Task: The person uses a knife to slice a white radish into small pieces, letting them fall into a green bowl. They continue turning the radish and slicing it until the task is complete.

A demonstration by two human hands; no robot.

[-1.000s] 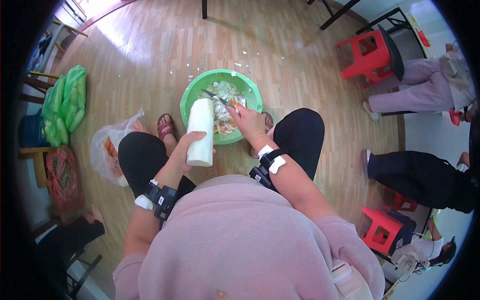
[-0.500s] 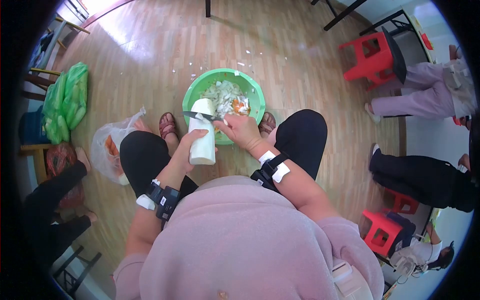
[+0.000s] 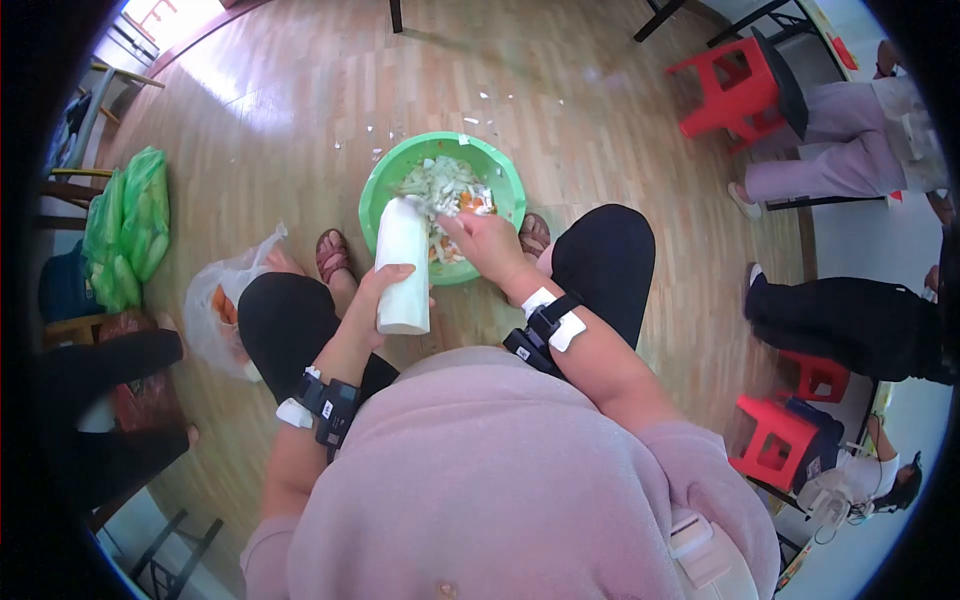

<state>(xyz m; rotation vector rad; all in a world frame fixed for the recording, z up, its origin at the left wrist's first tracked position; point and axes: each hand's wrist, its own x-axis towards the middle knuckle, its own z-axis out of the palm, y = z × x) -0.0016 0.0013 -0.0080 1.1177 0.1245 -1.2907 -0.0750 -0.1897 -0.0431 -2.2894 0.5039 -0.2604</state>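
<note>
Radish (big white one, w/ a flat cut end facing the wearer) is in the L hand. That hand's gripping it around the lower half, thumb across the top side, fingertips poking out on the far side. R hand is just right of the radish's far end, fingers closed on a knife. Blade's blurry tbh, so can't tell if it's touching the radish rn.

Radish sits tilted btwn the two hands, more or less pointing away from the body. Far end hangs over the green bowl, near end sticks out past the rim on the wearer's side. Bowl's on the floor btwn the feet, w/ a pile of white scraps plus some orange bits in it. More white bits on the floor beyond it.

Also FYI: clear bag w/ orange stuff by the L knee, green bags farther left, red stools off to the right.
</note>
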